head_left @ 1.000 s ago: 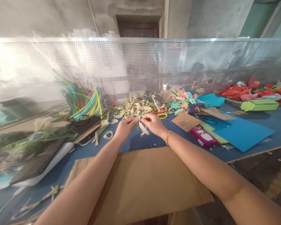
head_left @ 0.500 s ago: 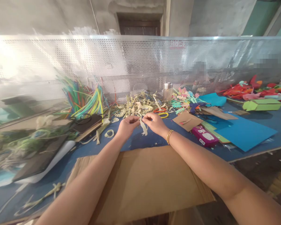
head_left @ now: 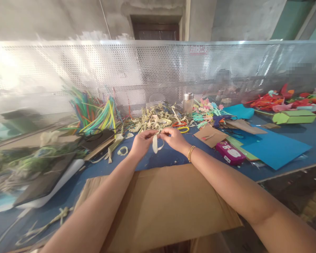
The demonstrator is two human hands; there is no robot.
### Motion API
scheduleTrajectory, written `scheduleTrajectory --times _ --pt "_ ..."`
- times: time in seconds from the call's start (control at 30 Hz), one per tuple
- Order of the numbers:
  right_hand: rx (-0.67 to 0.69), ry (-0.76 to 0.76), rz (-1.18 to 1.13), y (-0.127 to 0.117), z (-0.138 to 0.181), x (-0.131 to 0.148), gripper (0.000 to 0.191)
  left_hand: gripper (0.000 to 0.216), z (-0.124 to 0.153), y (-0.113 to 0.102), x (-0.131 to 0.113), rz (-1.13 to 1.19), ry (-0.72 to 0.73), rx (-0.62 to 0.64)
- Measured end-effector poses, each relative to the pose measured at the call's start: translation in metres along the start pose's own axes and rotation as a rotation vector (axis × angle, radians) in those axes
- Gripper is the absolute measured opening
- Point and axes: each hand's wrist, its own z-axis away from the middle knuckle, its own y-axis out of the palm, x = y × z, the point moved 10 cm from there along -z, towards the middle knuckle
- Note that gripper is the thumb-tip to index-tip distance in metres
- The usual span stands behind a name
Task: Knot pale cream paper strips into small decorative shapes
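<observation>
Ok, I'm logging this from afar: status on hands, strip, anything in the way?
Left hand and right hand close together, pinching strip. Strip pale, dangling below them. No obstruction seen; yellow loop just beyond right hand.

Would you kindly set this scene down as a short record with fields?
Left hand: pinching a pale strip
Right hand: pinching the same strip, close to the left hand
Bracelet: gold-coloured, on the right wrist
Surface: blue table
Near edge: cardboard
Beyond the hands: dried pile, jar
Left side: coloured stems
Right side: purple pack, blue sheet
Back: perforated screen
</observation>
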Motion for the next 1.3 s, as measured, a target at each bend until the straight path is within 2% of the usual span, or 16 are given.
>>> scheduleTrajectory --times 0.2,0.43,0.5,0.63,0.8,1.0,1.3 --pt "-0.038 0.067 -0.042 -0.005 0.002 -0.003 0.022 0.025 -0.002 -0.009 -0.002 -0.078 0.037 -0.051" --pt "-0.132 0.049 -0.117 -0.013 0.003 0.000 0.022 0.024 -0.003 -0.008 -0.017 -0.308 0.113 -0.023" --pt "-0.137 0.053 -0.105 -0.013 0.003 -0.002 0.022 0.022 -0.002 -0.005 -0.018 -0.294 0.110 -0.017" --pt "-0.139 0.101 -0.163 -0.011 0.002 -0.013 0.019 0.024 0.002 0.002 -0.008 -0.192 -0.012 0.026" --pt "-0.154 0.129 -0.245 -0.008 0.000 -0.023 0.018 0.040 0.008 0.010 -0.006 -0.088 -0.069 0.092" --pt "-0.089 0.090 -0.280 -0.001 0.000 -0.018 0.017 0.032 0.005 0.004 -0.011 -0.123 -0.051 0.034" --pt "-0.105 0.025 -0.267 0.004 0.002 -0.015 0.011 0.022 0.003 0.010 0.001 -0.119 -0.086 0.105"
